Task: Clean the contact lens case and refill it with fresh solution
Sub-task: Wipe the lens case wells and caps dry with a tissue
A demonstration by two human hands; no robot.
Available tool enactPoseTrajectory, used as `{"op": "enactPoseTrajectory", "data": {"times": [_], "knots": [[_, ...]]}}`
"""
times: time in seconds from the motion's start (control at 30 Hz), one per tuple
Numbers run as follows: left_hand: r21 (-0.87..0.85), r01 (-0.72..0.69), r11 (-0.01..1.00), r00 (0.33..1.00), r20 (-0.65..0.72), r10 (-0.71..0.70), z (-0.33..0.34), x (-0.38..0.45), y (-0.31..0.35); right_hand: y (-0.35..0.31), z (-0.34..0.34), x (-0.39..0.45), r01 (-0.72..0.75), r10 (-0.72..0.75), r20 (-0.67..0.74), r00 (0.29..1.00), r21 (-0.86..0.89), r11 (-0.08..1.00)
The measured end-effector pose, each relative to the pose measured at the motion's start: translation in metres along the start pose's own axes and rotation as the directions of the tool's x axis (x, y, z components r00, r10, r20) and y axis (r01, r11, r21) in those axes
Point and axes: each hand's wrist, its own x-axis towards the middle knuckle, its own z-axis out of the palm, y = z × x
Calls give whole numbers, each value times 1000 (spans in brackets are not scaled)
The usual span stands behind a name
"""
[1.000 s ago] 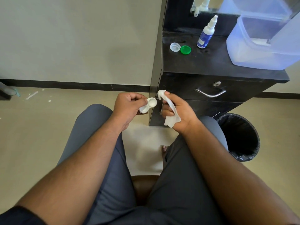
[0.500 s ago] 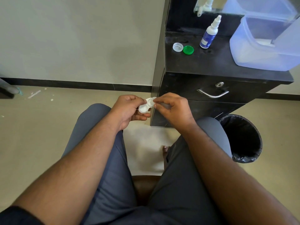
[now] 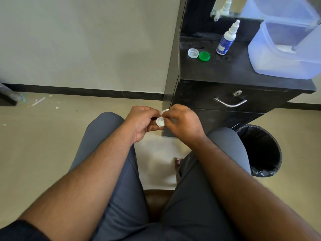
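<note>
Fingers [image 3: 157, 113] of the left hand [image 3: 141, 121] are curled round the white lens case [image 3: 160, 121], which is held above the lap, between the knees. The near well is seen open and facing up. Fingertips of the right hand [image 3: 182, 120] are pinched together at the far well of the case; whether a tissue is pressed under them cannot be told, since the spot is hidden by the fingers.

Step judged in hand: wiping out the wells, with cleaning not yet finished and refilling not begun.

To the right, near the right knee, a black lined bin [image 3: 260, 150] stands on the floor. Farther off, a black cabinet [image 3: 243, 73] is seen. On its top, well apart from the hands, lie a clear cap [image 3: 193, 53] and a green cap [image 3: 204, 56], just beside each other. The solution bottle [image 3: 226, 40] stands upright right of them, nozzle uncovered. A translucent tub [image 3: 284, 54] sits at the far right.

Next move, as judged: one hand must be freed for a reach far-right to the bottle, while the case is kept level so both wells can be filled.
</note>
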Motion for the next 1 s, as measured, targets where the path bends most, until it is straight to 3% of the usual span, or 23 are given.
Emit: {"op": "enactPoseTrajectory", "data": {"times": [0.07,0.2,0.3,0.37,0.47,0.77,1.0], "knots": [[17,-18,1000,1000,-23,18,-1,2,0,-2,1,0,38,-35,32,999,-117,992],[38,-62,997,996,-60,64,0,2,-3,-11,9,-1,-39,43,12,999,-208,977],[46,-100,994,989,-103,104,1,2,-5,-18,14,1,-260,260,-3,966,-19,965],[32,-123,992,985,-122,126,2,2,-6,-16,15,0,-432,440,3,898,200,880],[-3,-153,988,979,-141,151,1,3,-5,-12,14,-1,-503,542,31,840,422,754],[-58,-113,992,990,-93,107,3,1,-1,-13,3,-2,-390,474,-5,880,562,729],[-18,-105,994,994,0,105,2,-1,-1,-10,1,-1,-271,322,-52,945,424,864]]}}
